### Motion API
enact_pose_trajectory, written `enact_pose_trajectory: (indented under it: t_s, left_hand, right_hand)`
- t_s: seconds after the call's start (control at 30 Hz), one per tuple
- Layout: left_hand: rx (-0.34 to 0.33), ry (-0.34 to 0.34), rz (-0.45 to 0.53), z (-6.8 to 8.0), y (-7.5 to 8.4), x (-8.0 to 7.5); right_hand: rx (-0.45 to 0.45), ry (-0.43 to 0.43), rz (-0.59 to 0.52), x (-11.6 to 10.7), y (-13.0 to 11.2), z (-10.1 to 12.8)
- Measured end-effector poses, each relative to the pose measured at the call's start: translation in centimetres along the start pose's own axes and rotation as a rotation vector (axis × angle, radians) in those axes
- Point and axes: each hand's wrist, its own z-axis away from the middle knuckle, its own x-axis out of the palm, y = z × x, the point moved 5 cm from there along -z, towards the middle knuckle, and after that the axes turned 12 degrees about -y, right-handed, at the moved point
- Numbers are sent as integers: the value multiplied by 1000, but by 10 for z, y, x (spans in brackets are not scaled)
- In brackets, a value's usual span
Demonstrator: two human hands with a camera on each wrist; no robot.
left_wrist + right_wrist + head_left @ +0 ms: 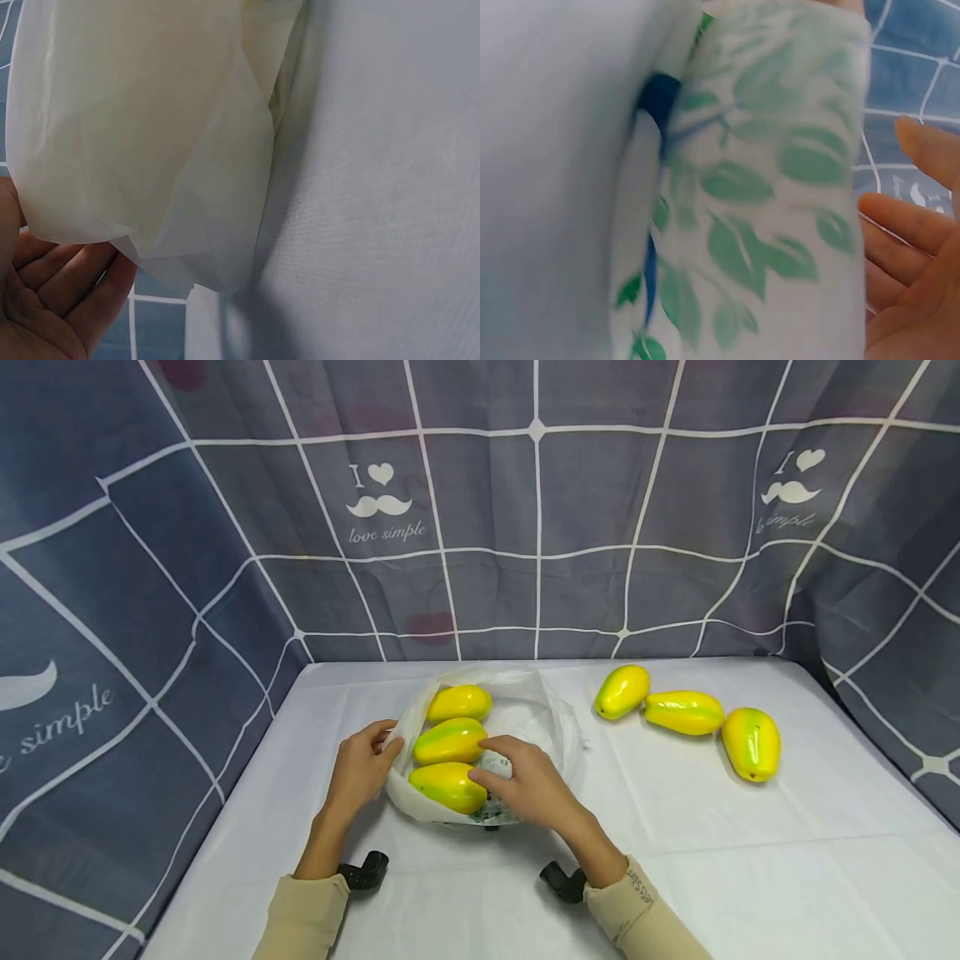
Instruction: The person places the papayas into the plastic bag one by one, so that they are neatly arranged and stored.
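Note:
A white plastic bag (558, 735) with a green leaf print (739, 247) lies with its mouth spread wide on the table. Inside, along its left side, three yellow-green papayas (450, 743) sit in a column. My left hand (362, 768) pinches the bag's left rim between thumb and fingers, which the left wrist view also shows at the film's edge (67, 289). Over the bag's near right part is my right hand (528, 785), its fingers loosely bent and spread. Its fingertips are right at the right ends of the middle and nearest papayas, gripping neither.
Three more papayas, a left one (622, 692), a middle one (684, 712) and a right one (752, 744), lie in a row right of the bag. A white cloth (675, 860) covers the table. Dark checked curtains (487, 510) enclose the back and sides.

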Motion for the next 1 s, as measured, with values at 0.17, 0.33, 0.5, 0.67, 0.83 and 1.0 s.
enact_pose_trajectory:
  t_s: [0.17,0.33,0.5,0.67,0.83,1.0]
  left_hand:
    - [3,2,3,0,0,0]
    - [1,4,2,-1,0,-1]
    - [0,1,2,0,1,0]
    - [-2,-1,10,0,1,1]
    - [-15,-14,8,0,-1,2]
    - [-20,-18,8,-1,-2,2]
  right_hand:
    - [12,46,-13,-16,8,2]
    - [3,114,11,-33,17,6]
    - [-1,156,43,-48,31,10]
    - [32,186,26,-68,50,19]
    - [73,220,34,-85,70,33]
    - [122,229,85,-96,87,46]
